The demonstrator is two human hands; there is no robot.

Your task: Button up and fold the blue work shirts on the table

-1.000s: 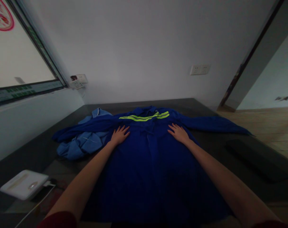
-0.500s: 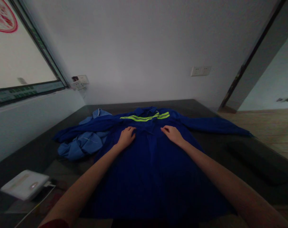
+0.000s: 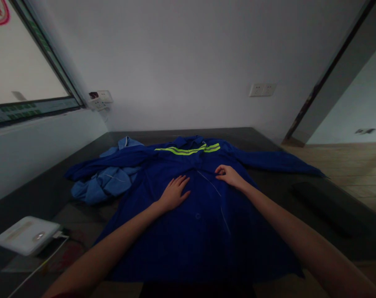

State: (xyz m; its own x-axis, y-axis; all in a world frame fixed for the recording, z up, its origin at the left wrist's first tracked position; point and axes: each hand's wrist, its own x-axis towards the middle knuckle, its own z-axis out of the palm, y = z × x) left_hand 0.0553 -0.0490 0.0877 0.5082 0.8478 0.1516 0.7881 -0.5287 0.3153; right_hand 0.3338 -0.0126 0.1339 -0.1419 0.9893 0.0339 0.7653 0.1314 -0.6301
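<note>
A dark blue work jacket [image 3: 172, 244] lies spread face up on the dark table, collar toward the wall and sleeves out to both sides. A yellow-green reflective stripe [image 3: 188, 152] crosses its chest. My left hand [image 3: 174, 193] rests flat on the jacket's front, left of the middle, fingers stretched out. Below the chest stripe, my right hand [image 3: 229, 176] pinches the front flap between thumb and fingers. That flap is partly turned back, so a pale seam line and a round button show near the middle.
A crumpled lighter blue garment [image 3: 105, 186] lies partly under the left sleeve. At the left is a white box-shaped device [image 3: 28, 235] with a cable. A long black object [image 3: 327, 209] lies on the table [image 3: 273, 188] at right. Wall sockets [image 3: 262, 90] are behind.
My left hand has moved nearer and slightly right, its fingers opening flat on the jacket. The front flap has been lifted aside by my right hand, showing the seam line and button.
</note>
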